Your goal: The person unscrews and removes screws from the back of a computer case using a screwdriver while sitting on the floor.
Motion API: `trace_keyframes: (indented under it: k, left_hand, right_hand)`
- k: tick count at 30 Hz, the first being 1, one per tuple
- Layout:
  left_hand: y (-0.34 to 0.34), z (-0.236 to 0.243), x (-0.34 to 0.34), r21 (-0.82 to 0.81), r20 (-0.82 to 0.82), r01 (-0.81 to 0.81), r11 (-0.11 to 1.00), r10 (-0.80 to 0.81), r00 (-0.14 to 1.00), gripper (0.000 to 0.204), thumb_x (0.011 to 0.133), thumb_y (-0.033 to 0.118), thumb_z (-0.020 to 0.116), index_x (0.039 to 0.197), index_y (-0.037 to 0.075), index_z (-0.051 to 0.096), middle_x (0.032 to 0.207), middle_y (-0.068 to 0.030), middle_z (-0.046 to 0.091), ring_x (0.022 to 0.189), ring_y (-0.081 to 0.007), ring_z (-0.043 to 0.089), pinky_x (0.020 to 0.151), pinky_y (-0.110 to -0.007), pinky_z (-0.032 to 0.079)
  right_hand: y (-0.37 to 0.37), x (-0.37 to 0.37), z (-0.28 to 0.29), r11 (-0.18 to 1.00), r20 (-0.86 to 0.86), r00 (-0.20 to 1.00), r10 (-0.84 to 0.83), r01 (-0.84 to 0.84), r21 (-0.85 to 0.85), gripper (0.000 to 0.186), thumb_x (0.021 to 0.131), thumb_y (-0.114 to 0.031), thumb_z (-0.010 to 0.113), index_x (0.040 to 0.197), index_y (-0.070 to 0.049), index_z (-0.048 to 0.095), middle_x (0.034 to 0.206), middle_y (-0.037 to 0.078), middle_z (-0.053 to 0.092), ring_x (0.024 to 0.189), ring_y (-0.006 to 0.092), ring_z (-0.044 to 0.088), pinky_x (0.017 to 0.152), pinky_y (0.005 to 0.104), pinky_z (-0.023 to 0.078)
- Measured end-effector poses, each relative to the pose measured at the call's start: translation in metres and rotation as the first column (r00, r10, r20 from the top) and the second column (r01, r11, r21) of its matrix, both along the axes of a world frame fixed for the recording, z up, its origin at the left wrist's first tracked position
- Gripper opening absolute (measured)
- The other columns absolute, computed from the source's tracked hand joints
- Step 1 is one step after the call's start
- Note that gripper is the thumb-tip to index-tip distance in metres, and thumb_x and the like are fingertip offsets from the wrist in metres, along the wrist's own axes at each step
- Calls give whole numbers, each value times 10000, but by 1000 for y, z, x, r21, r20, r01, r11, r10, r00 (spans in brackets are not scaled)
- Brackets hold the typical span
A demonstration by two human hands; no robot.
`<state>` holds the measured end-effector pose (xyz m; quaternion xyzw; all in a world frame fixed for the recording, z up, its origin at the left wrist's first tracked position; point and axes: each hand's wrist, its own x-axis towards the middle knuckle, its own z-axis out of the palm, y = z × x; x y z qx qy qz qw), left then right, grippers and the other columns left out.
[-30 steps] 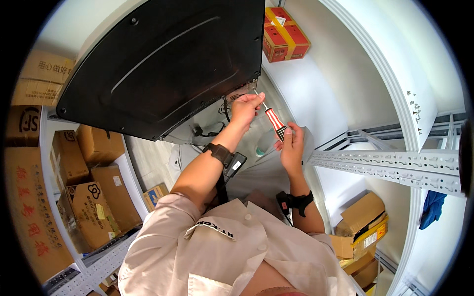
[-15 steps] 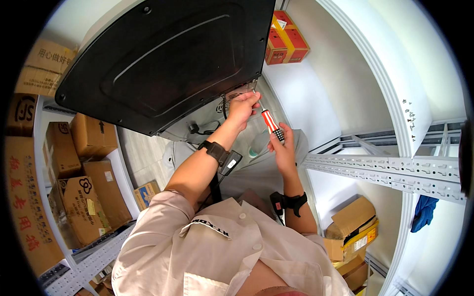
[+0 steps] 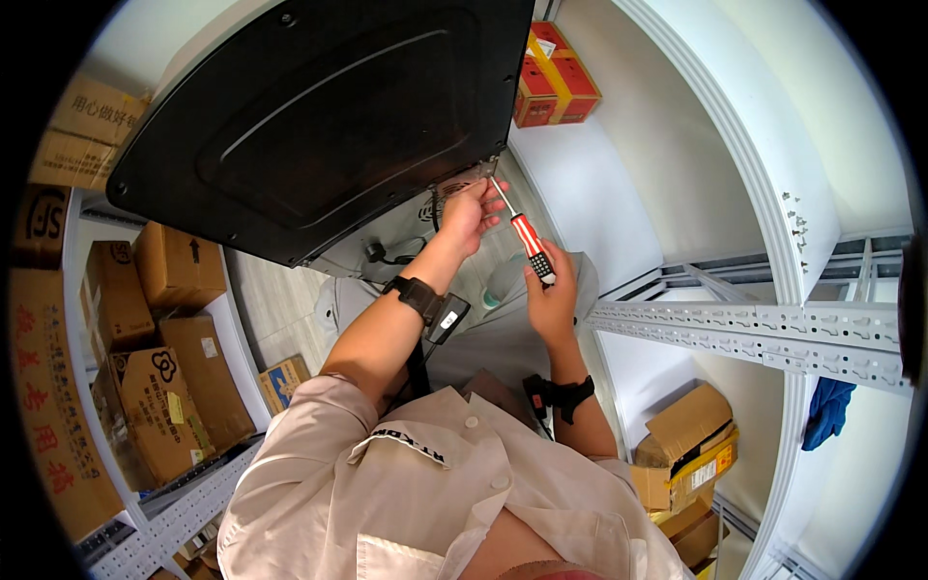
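Note:
My right hand [image 3: 553,298] is closed around the handle end of a screwdriver [image 3: 528,238] with a red-and-white striped grip and a dark chequered end. Its thin metal shaft slants up to a small metal bracket [image 3: 490,167] at the lower right corner of a large black panel [image 3: 338,126]. Whether the tip sits in a screw is too small to tell. My left hand [image 3: 467,218] is beside the shaft, just below the panel's edge, its fingers curled near the bracket. What those fingers pinch, if anything, is hidden.
Cardboard boxes [image 3: 179,266] fill the left rack. A red box with yellow tape [image 3: 557,82] lies at the back right. A perforated white metal beam [image 3: 715,333] crosses on the right, above an opened carton [image 3: 686,440]. A black cable [image 3: 391,256] hangs below the panel.
The screwdriver now points more steeply, its shaft reaching the bracket. My left fingers have drawn slightly left, leaving more of the shaft exposed. My right hand has tilted with the handle.

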<state>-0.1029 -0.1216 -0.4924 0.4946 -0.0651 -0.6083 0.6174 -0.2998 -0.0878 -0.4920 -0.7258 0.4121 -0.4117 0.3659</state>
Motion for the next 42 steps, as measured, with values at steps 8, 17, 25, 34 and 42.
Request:
trace_keyframes:
  k: [8,17,25,34,42]
  left_hand:
    - [0,0,-2,-20,-55,-5,1000,4,998,268,1027,277,406,1090,120,615,1022,48,682,768,-43,597,641,-233,465]
    - [-3,4,-3,3,-14,-44,999,44,999,291,1031,276,402,1032,121,648,965,64,672,748,-29,566,646,-233,442]
    - [-5,3,-5,-16,-3,-56,998,56,998,313,1035,290,401,1038,114,660,928,77,649,732,-27,543,634,-234,428]
    - [-3,0,-5,-29,58,-71,997,73,996,157,972,170,550,1038,99,674,944,65,647,740,-36,550,650,-219,463]
    - [-6,-13,-2,-65,27,-113,991,115,993,129,944,130,595,1033,80,673,927,43,647,762,-71,568,672,-233,520]
  right_hand:
    - [2,2,11,989,-66,996,-66,56,-137,410,811,2,635,1215,-41,577,1177,147,492,1088,300,498,939,366,413]
    - [5,3,12,987,-70,995,-77,66,-145,402,832,-14,619,1230,-45,573,1191,173,449,1082,317,510,905,368,457]
    - [1,2,-9,976,101,984,-145,126,176,331,940,-148,575,1232,2,532,996,118,601,830,188,604,659,270,474]
    - [-14,0,2,655,406,898,-169,-205,727,358,1039,-280,399,1283,-27,464,933,96,624,575,115,553,488,242,431]
    - [1,5,-17,975,187,981,-46,3,223,460,962,-106,526,1355,-51,293,1107,115,512,674,93,524,571,235,441]
